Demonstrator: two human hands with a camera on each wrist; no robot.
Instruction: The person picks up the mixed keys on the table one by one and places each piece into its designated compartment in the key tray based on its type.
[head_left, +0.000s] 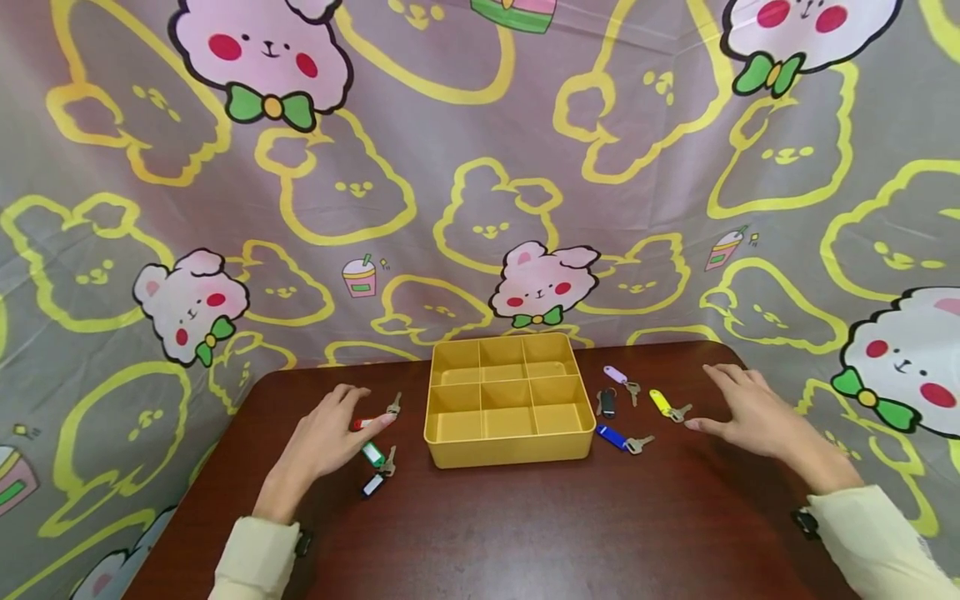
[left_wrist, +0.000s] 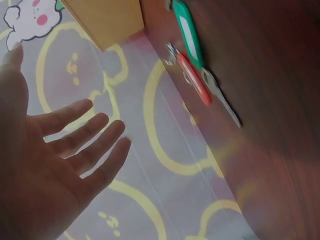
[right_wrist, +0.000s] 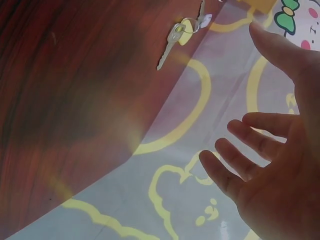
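My left hand (head_left: 326, 433) hovers over the table's left side, fingers loosely spread and holding nothing. Below it are keys with a red tag (left_wrist: 194, 80), a green tag (head_left: 372, 454) and a black-edged tag (head_left: 372, 485); the hand partly covers the red one in the head view. On the right side my right hand (head_left: 757, 414) is held with relaxed fingers, nothing in it. Nearest to it lies a key with a yellow tag (head_left: 661, 403). Beyond are keys with a purple tag (head_left: 615, 375), a black tag (head_left: 608, 404) and a blue tag (head_left: 613, 437).
Between the hands stands a yellow organizer box (head_left: 510, 450) with several compartments, near the back edge of the dark wooden table (head_left: 510, 533). A patterned cloth (head_left: 420, 200) with cartoon rabbits hangs right behind the table.
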